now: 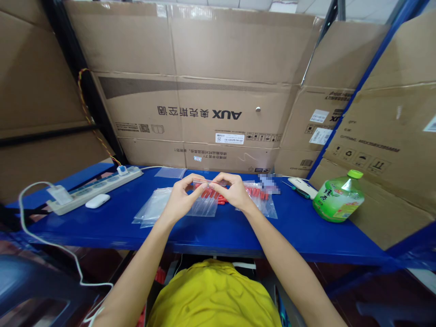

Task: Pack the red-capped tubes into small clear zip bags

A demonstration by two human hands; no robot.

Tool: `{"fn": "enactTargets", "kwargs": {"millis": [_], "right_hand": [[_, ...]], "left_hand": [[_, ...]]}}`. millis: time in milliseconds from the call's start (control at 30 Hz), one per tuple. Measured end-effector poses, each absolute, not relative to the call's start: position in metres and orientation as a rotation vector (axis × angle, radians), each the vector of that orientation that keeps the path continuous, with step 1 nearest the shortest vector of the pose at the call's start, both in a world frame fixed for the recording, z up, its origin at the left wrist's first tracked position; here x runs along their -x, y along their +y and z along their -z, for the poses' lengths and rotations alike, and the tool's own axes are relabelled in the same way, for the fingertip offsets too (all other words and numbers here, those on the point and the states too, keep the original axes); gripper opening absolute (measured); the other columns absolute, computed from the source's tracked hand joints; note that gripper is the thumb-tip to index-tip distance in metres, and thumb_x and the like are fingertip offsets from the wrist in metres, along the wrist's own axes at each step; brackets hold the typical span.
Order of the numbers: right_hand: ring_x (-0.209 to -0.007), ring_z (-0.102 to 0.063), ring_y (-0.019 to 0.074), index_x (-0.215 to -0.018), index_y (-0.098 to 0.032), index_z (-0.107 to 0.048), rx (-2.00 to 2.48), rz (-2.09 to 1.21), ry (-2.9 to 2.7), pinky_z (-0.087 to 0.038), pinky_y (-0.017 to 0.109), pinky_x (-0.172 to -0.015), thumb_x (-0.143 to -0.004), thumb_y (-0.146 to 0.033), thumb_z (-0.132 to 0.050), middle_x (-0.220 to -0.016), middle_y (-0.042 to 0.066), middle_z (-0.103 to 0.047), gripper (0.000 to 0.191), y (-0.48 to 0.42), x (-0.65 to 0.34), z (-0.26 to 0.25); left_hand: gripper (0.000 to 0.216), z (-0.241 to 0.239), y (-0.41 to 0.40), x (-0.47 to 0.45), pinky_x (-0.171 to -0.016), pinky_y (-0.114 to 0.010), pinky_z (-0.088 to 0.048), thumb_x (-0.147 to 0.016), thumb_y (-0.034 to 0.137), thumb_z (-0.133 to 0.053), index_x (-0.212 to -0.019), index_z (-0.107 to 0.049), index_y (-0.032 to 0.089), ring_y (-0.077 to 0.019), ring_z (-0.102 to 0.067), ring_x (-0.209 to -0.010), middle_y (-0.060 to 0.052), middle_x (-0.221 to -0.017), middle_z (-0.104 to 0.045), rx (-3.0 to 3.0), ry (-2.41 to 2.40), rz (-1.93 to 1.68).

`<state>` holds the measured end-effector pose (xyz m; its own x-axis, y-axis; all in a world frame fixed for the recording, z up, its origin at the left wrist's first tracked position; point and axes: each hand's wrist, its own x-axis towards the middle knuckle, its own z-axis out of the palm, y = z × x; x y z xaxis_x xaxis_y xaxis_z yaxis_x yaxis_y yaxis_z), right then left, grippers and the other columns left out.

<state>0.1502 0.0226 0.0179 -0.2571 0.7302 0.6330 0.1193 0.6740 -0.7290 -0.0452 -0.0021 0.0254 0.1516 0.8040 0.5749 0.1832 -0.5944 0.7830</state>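
My left hand (185, 195) and my right hand (233, 190) meet over the middle of the blue table, both pinching the top edge of a clear zip bag (204, 208). Red pieces show in and behind this bag, too small to name. A few loose red pieces (222, 200) lie just behind it, between the hands. Left of my left hand is a stack of clear plastic bags (153, 206). To the right of my right hand lie clear bags with red pieces (259, 194) in them.
A white power strip (98, 187) and a white earbud case (97, 201) lie on the left. A green drink bottle (339, 200) stands at the right, beside a green-handled tool (299, 191). Cardboard panels (204, 54) wall the blue table (289, 234) at the back.
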Motion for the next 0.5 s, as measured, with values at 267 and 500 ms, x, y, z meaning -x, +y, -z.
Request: {"fn": "enactTargets", "kwargs": {"millis": [267,500], "right_hand": [[-0.069,-0.063,0.0168,-0.08,-0.021,-0.073,0.709,-0.722,-1.709,-0.051,0.029,-0.064,-0.083,-0.059,-0.079,-0.076,0.002,-0.073,0.039,0.0243,-0.1496,-0.0182],[-0.065,-0.06,0.0156,-0.076,-0.021,-0.072,0.692,-0.722,-1.706,-0.047,0.028,-0.061,-0.085,-0.059,-0.078,-0.071,0.001,-0.069,0.04,0.026,-0.1506,-0.0156]], "left_hand": [[0.028,-0.0205,0.0017,0.0441,-0.08,-0.032,-0.053,-0.091,0.047,-0.074,-0.09,-0.076,0.02,-0.0207,-0.068,-0.087,-0.006,-0.097,-0.075,-1.818,0.907,-1.548],[0.034,-0.021,-0.0007,0.0429,-0.075,-0.031,-0.053,-0.086,0.051,-0.078,-0.091,-0.076,0.018,-0.019,-0.067,-0.078,-0.004,-0.089,-0.075,-1.743,0.949,-1.479]]}}
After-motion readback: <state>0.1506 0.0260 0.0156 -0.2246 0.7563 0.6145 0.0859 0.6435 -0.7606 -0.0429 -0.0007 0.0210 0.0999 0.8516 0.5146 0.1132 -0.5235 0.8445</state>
